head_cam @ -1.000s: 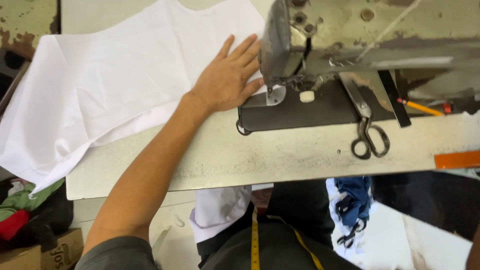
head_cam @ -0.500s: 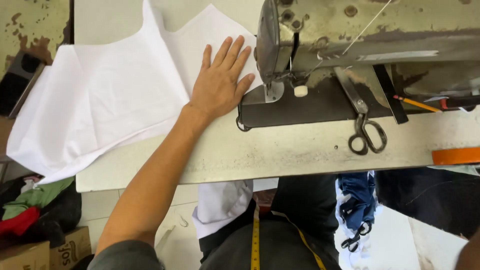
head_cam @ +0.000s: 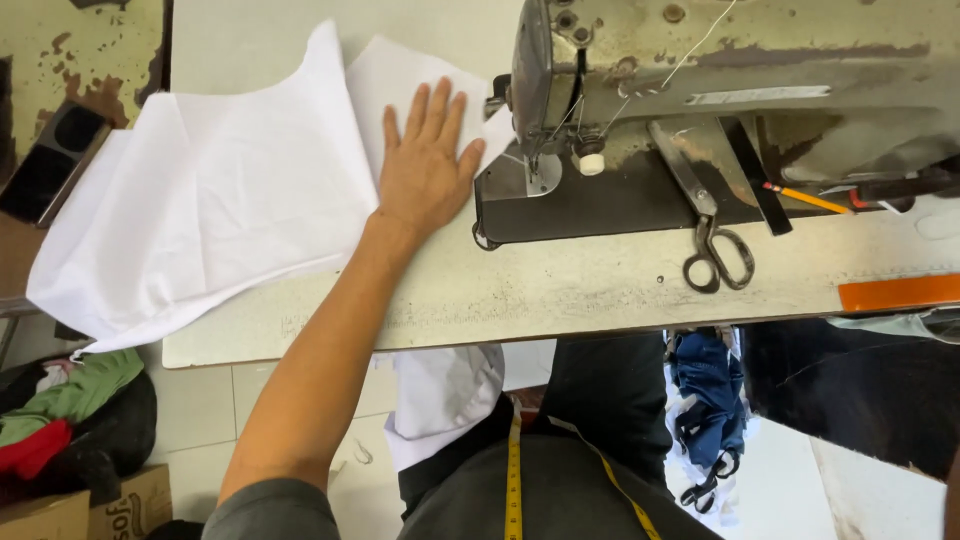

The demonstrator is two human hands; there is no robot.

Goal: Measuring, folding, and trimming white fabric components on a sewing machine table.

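left hand (head_cam: 425,170) slid further up white fabric (head_cam: 220,210), fingers spread flat (right hand unseen).

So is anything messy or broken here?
Somewhat. The white cloth under the left hand hangs off the table's left edge, the sewing machine's paint is worn and stained, and clothes lie heaped on the floor.
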